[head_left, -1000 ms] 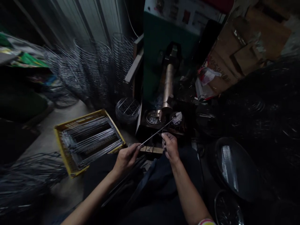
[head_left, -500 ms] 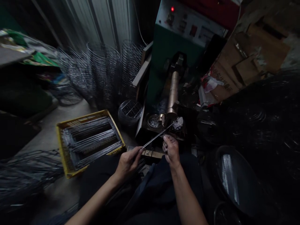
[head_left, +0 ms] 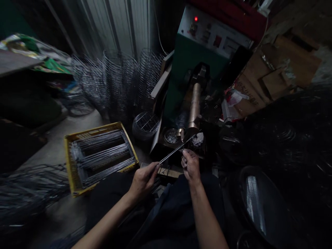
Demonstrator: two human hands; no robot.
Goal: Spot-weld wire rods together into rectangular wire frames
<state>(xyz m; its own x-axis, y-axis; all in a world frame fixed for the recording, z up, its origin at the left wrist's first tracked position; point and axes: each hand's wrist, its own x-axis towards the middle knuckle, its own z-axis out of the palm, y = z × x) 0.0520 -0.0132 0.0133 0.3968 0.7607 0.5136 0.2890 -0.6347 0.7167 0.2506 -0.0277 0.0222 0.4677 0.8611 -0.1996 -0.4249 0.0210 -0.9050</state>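
Note:
My left hand (head_left: 145, 177) is closed round the near end of a thin double metal wire piece (head_left: 173, 152). The piece slants up and away to the right, and its far end lies by the lower electrode tip of a machine (head_left: 182, 135). Beside the wire, my right hand (head_left: 191, 164) is closed with thumb and fingertips pinched together; what they hold is too small to name. Above the far end is a thick copper-coloured cylinder (head_left: 194, 109). A round dish of small metal bits (head_left: 171, 136) stands left of the electrode, and a crumpled pale cloth or paper (head_left: 197, 139) lies to the right.
A yellow crate (head_left: 67, 166) with bundled wire frames stands at the left. Stacked wire baskets (head_left: 119, 79) line the wall behind. The green machine body (head_left: 178, 58) shows a red lamp. At the right are cardboard (head_left: 249, 90) and a dark tub (head_left: 243, 193) with metal rods.
The view has shifted slightly, so the machine and baskets sit a little lower and further right. Both hands keep nearly the same pose, and the wire's far end stays near the electrode.

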